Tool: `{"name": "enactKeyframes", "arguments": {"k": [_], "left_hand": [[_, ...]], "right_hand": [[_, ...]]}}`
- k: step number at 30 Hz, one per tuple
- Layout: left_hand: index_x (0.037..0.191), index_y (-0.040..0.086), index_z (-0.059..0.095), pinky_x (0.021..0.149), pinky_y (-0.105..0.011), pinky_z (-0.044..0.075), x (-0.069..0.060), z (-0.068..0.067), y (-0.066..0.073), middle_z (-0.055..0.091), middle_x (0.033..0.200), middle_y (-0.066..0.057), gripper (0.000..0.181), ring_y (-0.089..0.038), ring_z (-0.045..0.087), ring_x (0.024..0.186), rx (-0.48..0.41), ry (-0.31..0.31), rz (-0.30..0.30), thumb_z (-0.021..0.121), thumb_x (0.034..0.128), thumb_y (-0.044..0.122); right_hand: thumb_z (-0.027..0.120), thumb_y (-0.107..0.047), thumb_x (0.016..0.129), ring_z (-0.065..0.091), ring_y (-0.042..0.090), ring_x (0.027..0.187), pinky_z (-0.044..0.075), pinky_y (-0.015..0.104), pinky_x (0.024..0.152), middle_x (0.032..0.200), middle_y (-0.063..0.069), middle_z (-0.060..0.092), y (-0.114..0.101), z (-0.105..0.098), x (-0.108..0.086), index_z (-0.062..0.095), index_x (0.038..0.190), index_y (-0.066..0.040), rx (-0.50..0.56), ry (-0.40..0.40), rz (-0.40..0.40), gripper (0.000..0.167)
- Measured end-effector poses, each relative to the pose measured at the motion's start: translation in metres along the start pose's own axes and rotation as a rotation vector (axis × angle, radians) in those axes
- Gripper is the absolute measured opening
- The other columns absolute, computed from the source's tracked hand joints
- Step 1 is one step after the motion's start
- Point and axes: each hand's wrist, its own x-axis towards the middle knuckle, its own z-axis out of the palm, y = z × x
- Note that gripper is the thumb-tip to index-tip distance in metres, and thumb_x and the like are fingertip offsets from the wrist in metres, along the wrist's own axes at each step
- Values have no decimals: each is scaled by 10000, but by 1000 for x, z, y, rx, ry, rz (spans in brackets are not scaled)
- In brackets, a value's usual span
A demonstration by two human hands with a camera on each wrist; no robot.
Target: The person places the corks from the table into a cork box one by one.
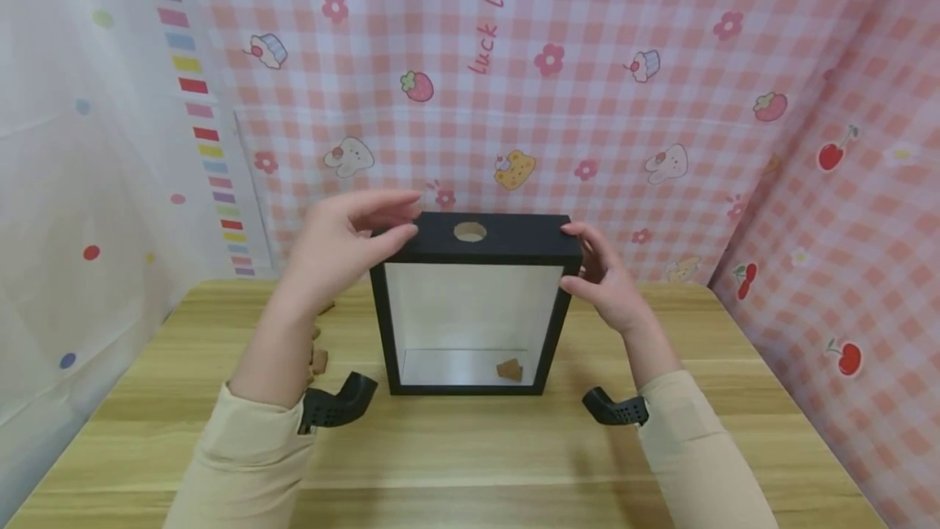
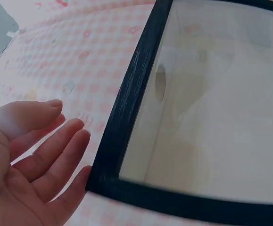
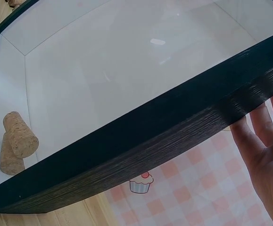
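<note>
A black-framed, white-backed rectangular box (image 1: 470,308) is faced forward and downward by the head camera from above. It is seen closer, at a tilt, by both wrist cameras; two tapered tan cork stoppers (image 3: 20,136) are shared by the head and right-wrist views.

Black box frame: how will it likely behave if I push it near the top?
The black box frame would probably tip, since it stands tall on a shallow base. Its straight edges and square corners suggest it is stiff. The two corks inside may roll or slide as it tilts, given their rounded sides.
</note>
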Motion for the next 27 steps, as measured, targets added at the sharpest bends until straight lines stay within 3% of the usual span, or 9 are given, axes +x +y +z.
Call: {"name": "enactKeyframes", "arguments": {"k": [5, 13, 17, 27], "left_hand": [[1287, 116, 679, 790, -185, 527, -13, -14, -13, 714, 1140, -60, 373, -150, 648, 1043, -57, 53, 1, 731, 920, 154], [1310, 70, 654, 770, -178, 538, -30, -32, -41, 715, 1125, -119, 387, -59, 663, 974, -42, 89, 7, 710, 933, 135], [1308, 49, 649, 778, -168, 537, -39, -35, -56, 711, 1132, -134, 388, -38, 663, 968, -54, 100, -22, 712, 931, 122], [1327, 52, 633, 748, -165, 531, -56, -37, -97, 703, 1146, -149, 416, 13, 633, 964, 31, 19, -113, 711, 939, 180]], "right_hand": [[581, 157, 845, 552, 165, 1086, 522, 301, 846, 1304, 15, 554, 0, 0, 0, 517, 1367, -245, -3, -2, -4, 661], [601, 143, 854, 550, 167, 1086, 517, 309, 853, 1296, 21, 557, 2, -1, 0, 515, 1371, -233, -7, -4, -7, 645], [632, 110, 866, 546, 172, 1100, 515, 310, 863, 1307, 28, 550, 2, -2, 0, 515, 1372, -232, 5, -7, -12, 622], [674, 56, 884, 545, 169, 1095, 511, 310, 856, 1299, 25, 552, 3, -2, 1, 513, 1373, -231, 6, -22, -20, 589]]}}
